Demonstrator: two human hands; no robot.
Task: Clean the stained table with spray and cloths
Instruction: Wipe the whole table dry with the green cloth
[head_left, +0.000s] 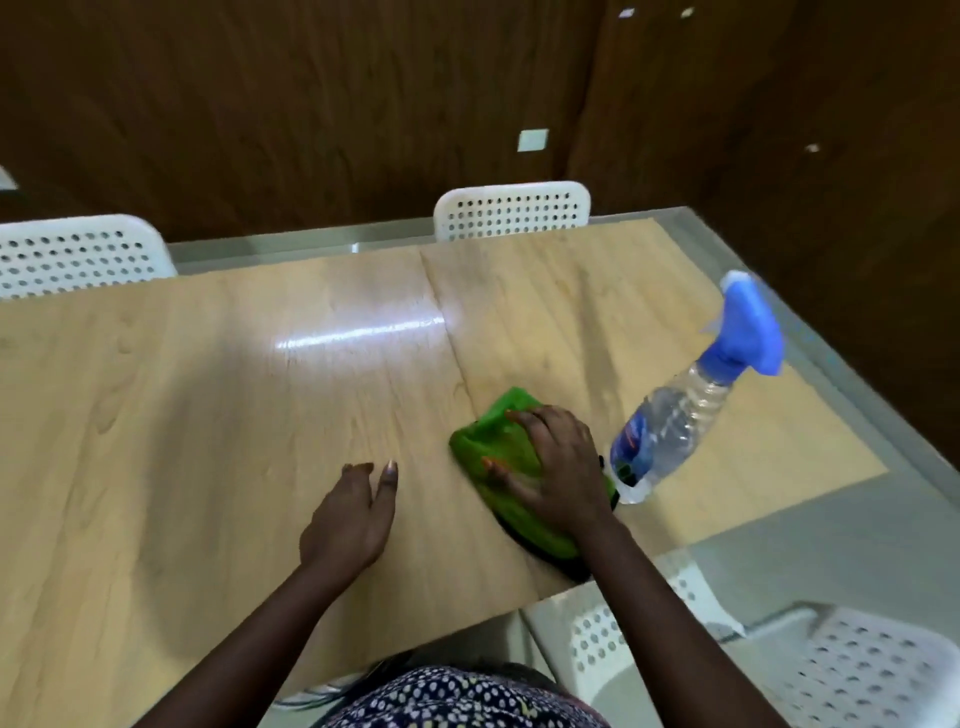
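Left hand (353, 514) flat on the table (208, 415), fingers spread, holding nothing; probably bracing. Right hand (556, 467) pressed palm-down on the green cloth (483, 441), spread to load it for wiping. Cloth sits near the table's near edge, long axis running near-right to far-left. Just right of it, spray bottle (675, 421) stands parked within reach, nozzle facing far-left.
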